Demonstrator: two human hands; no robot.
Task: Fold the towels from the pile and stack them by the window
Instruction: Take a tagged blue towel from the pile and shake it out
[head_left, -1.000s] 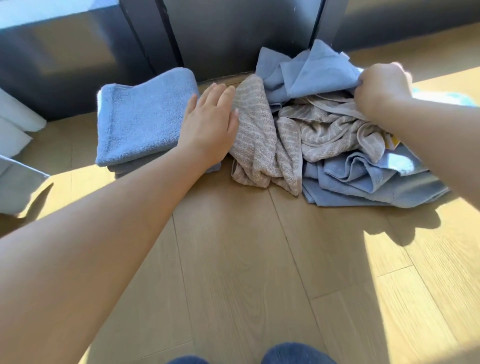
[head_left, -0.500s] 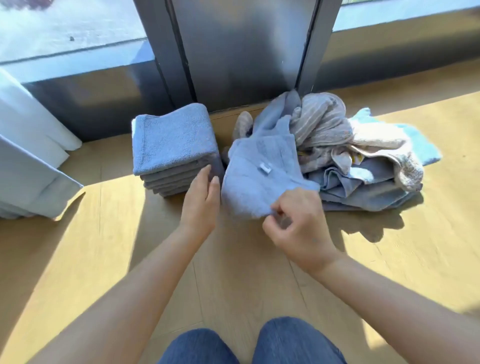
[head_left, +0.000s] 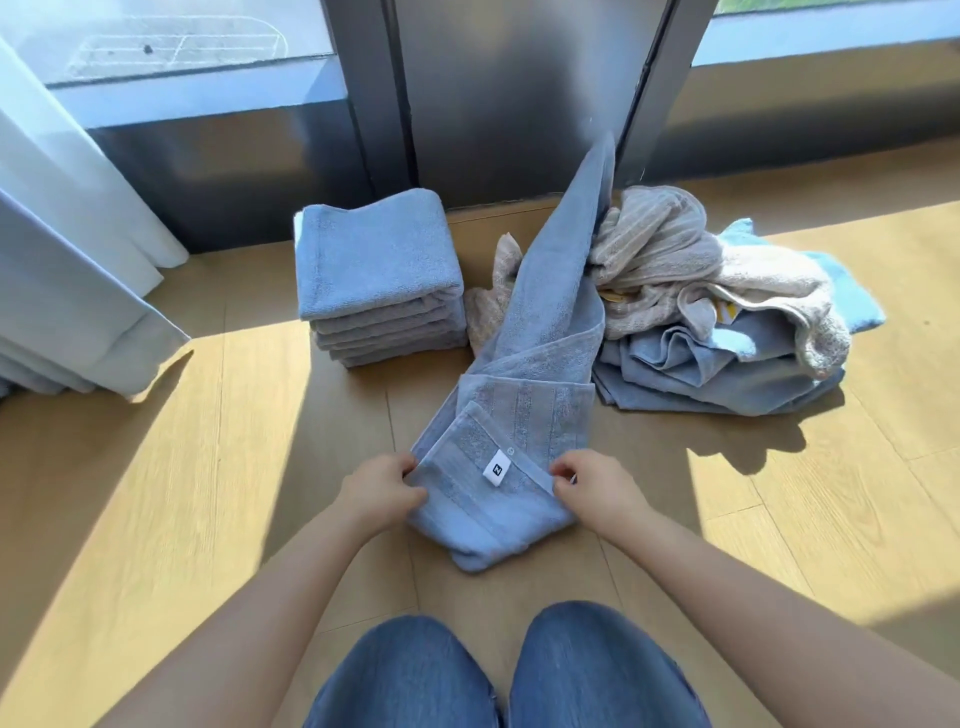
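A long blue towel (head_left: 524, 395) with a small white label stretches across the wooden floor from the pile toward me. My left hand (head_left: 382, 491) pinches its near left edge and my right hand (head_left: 592, 486) pinches its near right edge. The far end of the towel still rests against the window frame, beside the pile. The loose pile (head_left: 691, 312) of beige and blue towels lies at the right, by the window. A neat stack of folded blue towels (head_left: 376, 275) stands left of it, below the window.
A white curtain (head_left: 62, 249) hangs at the left. The dark window frame (head_left: 509, 93) runs along the back. My knees in blue jeans (head_left: 498, 675) are at the bottom edge. Sunlit wooden floor (head_left: 182, 493) lies on both sides.
The blue towel has been pulled out of the pile toward me. My left hand has left the stack side and taken its near edge. The view has drawn back.
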